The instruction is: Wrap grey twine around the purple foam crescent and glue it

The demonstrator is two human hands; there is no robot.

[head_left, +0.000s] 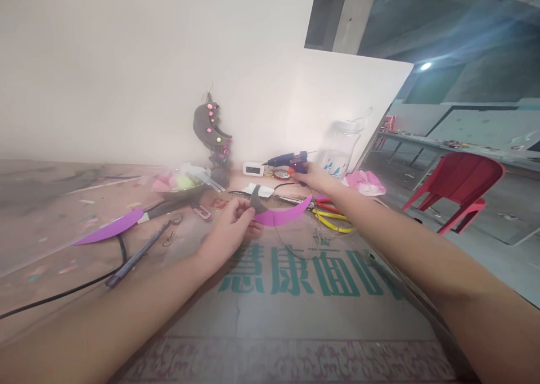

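A purple crescent-shaped piece (pixel 289 213), its left end wrapped in dark cord, is pinched in my left hand (pixel 231 222) just above the printed sheet. From the crescent a thin strand (pixel 291 252) trails down onto the sheet. My right hand (pixel 314 177) grips a dark blue glue gun (pixel 283 159) by its handle, nozzle pointing left, behind the crescent. Close to the right forearm lie yellow-handled pliers (pixel 333 222) and a red-handled tool (pixel 327 206). Against the wall stands a dark crescent ornament (pixel 206 126) dotted with coloured balls.
A bowl (pixel 179 192) of pastel pieces sits at the back left, near a purple-bladed shape (pixel 112 226), a pen-like tool (pixel 139 254) and a black cable (pixel 63 294). Behind are a small white clock (pixel 253 169) and a clear bottle (pixel 340 148). A red chair (pixel 459 181) stands to the right.
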